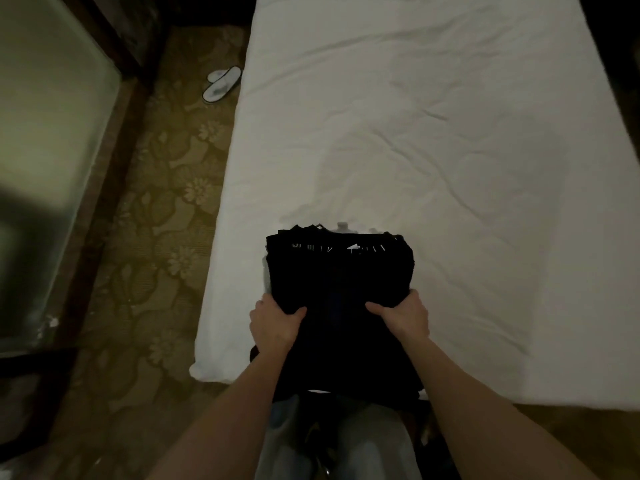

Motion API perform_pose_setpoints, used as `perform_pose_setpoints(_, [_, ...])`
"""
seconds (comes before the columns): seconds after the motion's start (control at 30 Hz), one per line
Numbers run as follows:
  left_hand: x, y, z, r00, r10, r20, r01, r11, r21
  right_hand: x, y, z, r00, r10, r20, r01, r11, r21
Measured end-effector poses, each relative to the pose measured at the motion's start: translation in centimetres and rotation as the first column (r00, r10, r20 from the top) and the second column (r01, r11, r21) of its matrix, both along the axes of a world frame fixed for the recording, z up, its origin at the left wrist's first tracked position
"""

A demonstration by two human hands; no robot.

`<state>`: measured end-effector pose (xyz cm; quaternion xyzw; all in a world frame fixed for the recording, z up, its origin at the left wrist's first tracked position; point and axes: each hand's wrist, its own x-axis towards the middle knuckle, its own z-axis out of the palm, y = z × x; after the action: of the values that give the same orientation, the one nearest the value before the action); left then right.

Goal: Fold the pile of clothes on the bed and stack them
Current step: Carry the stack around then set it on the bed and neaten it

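Note:
A stack of folded black clothes (339,271) sits near the foot of the white bed (433,133), with small white print along the top garment's far edge. My left hand (273,323) grips the stack's near left side, thumb on top and fingers tucked underneath. My right hand (403,318) grips the near right side the same way. More dark fabric (346,368) hangs between my forearms over the bed's near edge. A little pale cloth peeks out behind the stack.
A pair of white slippers (221,83) lies on the patterned carpet (162,202) left of the bed. A dark-framed glass panel (52,133) stands at the far left. My legs in pale trousers (363,445) are below the bed edge.

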<state>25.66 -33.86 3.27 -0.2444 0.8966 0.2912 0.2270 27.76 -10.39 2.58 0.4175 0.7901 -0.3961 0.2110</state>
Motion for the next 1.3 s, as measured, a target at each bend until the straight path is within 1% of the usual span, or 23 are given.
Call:
perform_pose_setpoints(0.07, [0.2, 0.7, 0.9, 0.999, -0.008, -0.053, 0.01, 0.999, 0.035, 0.1, -0.3, 0.7, 0.999, 0.014, -0.045, -0.015, 1.0, -0.006])
perform_pose_setpoints(0.17, [0.5, 1.7, 1.7, 0.997, -0.036, -0.064, 0.048, 0.979, 0.197, 0.6, -0.7, 1.2, 0.991, 0.055, -0.121, -0.058, 0.998, -0.02])
perform_pose_setpoints(0.23, [0.9, 2.2, 1.9, 0.997, -0.036, -0.065, 0.055, 0.945, 0.321, 1.1, -0.6, 0.4, 0.988, 0.078, -0.134, -0.083, 0.996, -0.032])
perform_pose_setpoints(0.3, [1.1, 2.5, 2.5, 0.999, -0.016, -0.051, 0.035, 0.917, 0.398, 1.4, -0.9, 1.8, 0.981, 0.032, -0.19, -0.055, 0.992, -0.116])
perform_pose_setpoints(0.37, [1.2, 2.4, 2.6, 0.998, 0.056, -0.034, -0.035, 0.898, 0.438, 1.4, -1.1, 2.8, 0.976, -0.02, -0.215, -0.022, 0.981, -0.193])
perform_pose_setpoints(0.43, [0.9, 2.0, 2.7, 0.99, 0.143, 0.011, -0.13, 0.862, 0.491, 1.4, -1.2, 2.9, 0.978, -0.077, -0.194, 0.03, 0.972, -0.234])
perform_pose_setpoints(0.5, [0.5, 1.4, 2.5, 0.978, 0.199, 0.063, -0.201, 0.816, 0.541, 0.9, -1.2, 2.7, 0.978, -0.158, -0.138, 0.122, 0.963, -0.24])
perform_pose_setpoints(0.57, [0.0, 0.7, 2.4, 0.965, 0.21, 0.156, -0.262, 0.774, 0.577, 0.4, -0.9, 2.4, 0.976, -0.207, -0.072, 0.181, 0.945, -0.272])
perform_pose_setpoints(0.6, [-0.1, 0.3, 2.2, 0.957, 0.212, 0.2, -0.29, 0.756, 0.587, 0.2, -0.7, 2.1, 0.977, -0.206, -0.052, 0.182, 0.939, -0.291])
perform_pose_setpoints(0.67, [-0.3, -0.4, 1.7, 0.945, 0.236, 0.228, -0.326, 0.741, 0.586, -0.2, -0.5, 2.0, 0.987, -0.16, -0.027, 0.144, 0.94, -0.31])
perform_pose_setpoints(0.73, [-0.2, -1.1, -0.5, 0.94, 0.278, 0.199, -0.342, 0.742, 0.577, -0.3, -0.6, 2.0, 0.998, -0.065, -0.021, 0.057, 0.958, -0.282])
perform_pose_setpoints(0.8, [0.2, -1.7, -3.6, 0.943, 0.293, 0.155, -0.33, 0.786, 0.523, -0.1, -0.8, 2.0, 0.994, 0.105, -0.024, -0.107, 0.987, -0.121])
perform_pose_setpoints(0.83, [0.1, -1.5, -2.9, 0.948, 0.279, 0.151, -0.317, 0.816, 0.484, 0.1, -0.9, 1.8, 0.983, 0.184, -0.018, -0.185, 0.982, -0.047])
perform_pose_setpoints(0.87, [0.0, -0.9, -1.5, 0.954, 0.265, 0.138, -0.298, 0.837, 0.459, 0.2, -1.0, 1.6, 0.969, 0.245, -0.018, -0.245, 0.97, -0.007])
perform_pose_setpoints(0.9, [-0.1, -0.4, -0.1, 0.957, 0.258, 0.136, -0.291, 0.833, 0.47, 0.2, -1.2, 1.3, 0.955, 0.294, -0.026, -0.294, 0.956, 0.003])
perform_pose_setpoints(0.97, [0.1, 0.4, 0.9, 0.964, 0.25, 0.088, -0.26, 0.829, 0.495, 0.2, -1.1, -0.1, 0.927, 0.368, -0.071, -0.367, 0.93, 0.025])
perform_pose_setpoints(1.0, [0.2, 0.6, 0.8, 0.969, 0.242, 0.048, -0.236, 0.854, 0.464, 0.2, -1.0, -0.7, 0.923, 0.377, -0.08, -0.376, 0.926, 0.017])
perform_pose_setpoints(1.07, [0.4, 1.3, 0.5, 0.981, 0.195, -0.023, -0.175, 0.925, 0.338, -0.1, -1.0, -0.4, 0.939, 0.337, -0.073, -0.341, 0.939, -0.051])
perform_pose_setpoints(1.13, [0.7, 1.9, -0.1, 0.99, 0.13, -0.046, -0.116, 0.966, 0.232, -0.6, -1.4, 0.6, 0.943, 0.329, -0.056, -0.331, 0.943, -0.032])
perform_pose_setpoints(1.17, [0.8, 2.2, -0.1, 0.991, 0.117, -0.067, -0.099, 0.969, 0.227, -0.6, -1.7, 0.9, 0.935, 0.352, -0.048, -0.35, 0.936, 0.03])
perform_pose_setpoints(1.23, [0.8, 2.4, 0.0, 0.986, 0.145, -0.086, -0.11, 0.94, 0.324, -0.3, -2.5, 0.9, 0.912, 0.406, -0.06, -0.397, 0.909, 0.129])
perform_pose_setpoints(1.3, [0.8, 1.6, -1.0, 0.983, 0.171, -0.062, -0.135, 0.913, 0.384, 0.3, -2.9, 0.5, 0.911, 0.38, -0.162, -0.368, 0.925, 0.096])
